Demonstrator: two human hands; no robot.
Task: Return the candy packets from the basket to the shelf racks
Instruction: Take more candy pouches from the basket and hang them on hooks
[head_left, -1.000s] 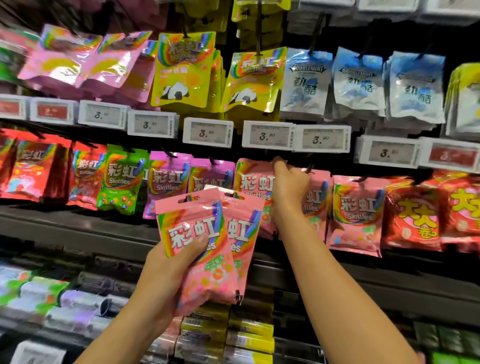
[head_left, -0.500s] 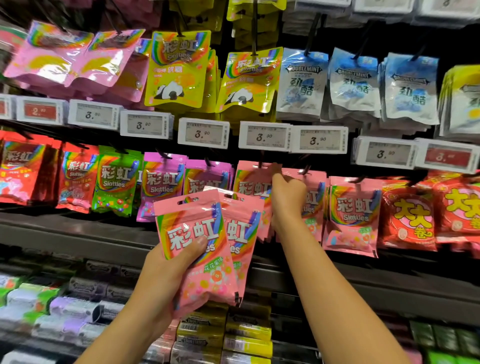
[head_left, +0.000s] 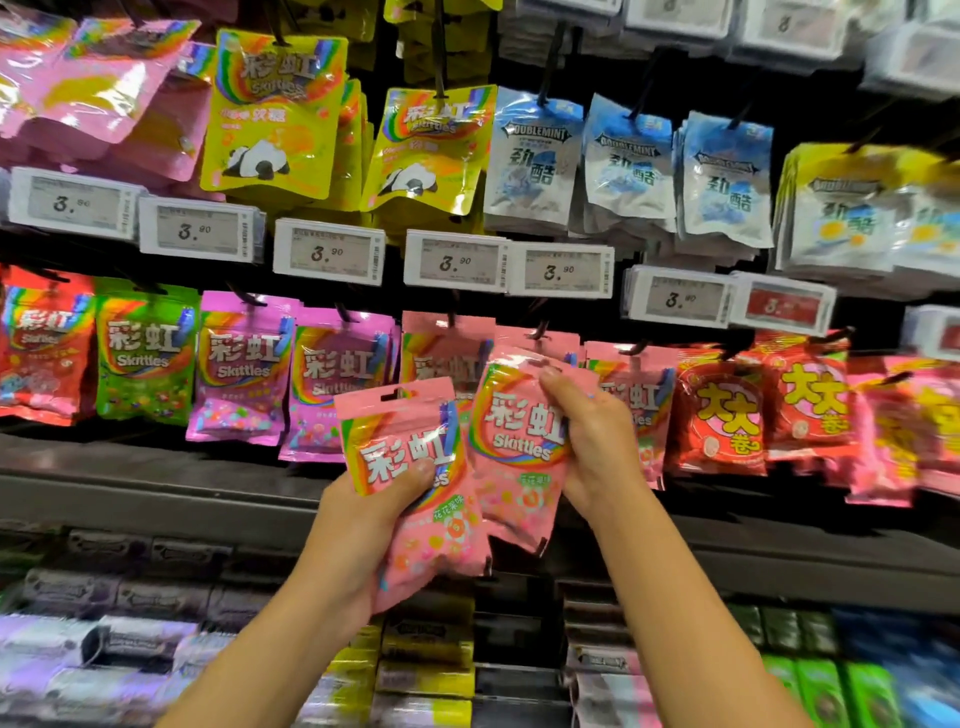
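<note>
- Head view: left hand (head_left: 363, 525) grips a pink Skittles packet (head_left: 415, 478), thumb across its printed front.
- Packet long axis is near vertical; hang-hole end is uppermost, tilted slightly left.
- Right hand (head_left: 592, 436) pinches a second pink packet (head_left: 519, 447) just beside the first, top leaning right, edges overlapping.
- Both packets show a rainbow band and flower print.
- Beyond the hands, matching pink packets hang on the shelf rack (head_left: 447, 353).

Two bare forearms rise from the lower edge — no sleeves, watch or bracelet showing on either. The left hand (head_left: 363, 525) and right hand (head_left: 597, 436) wear no rings or gloves — fingernails short, unpainted.
</note>
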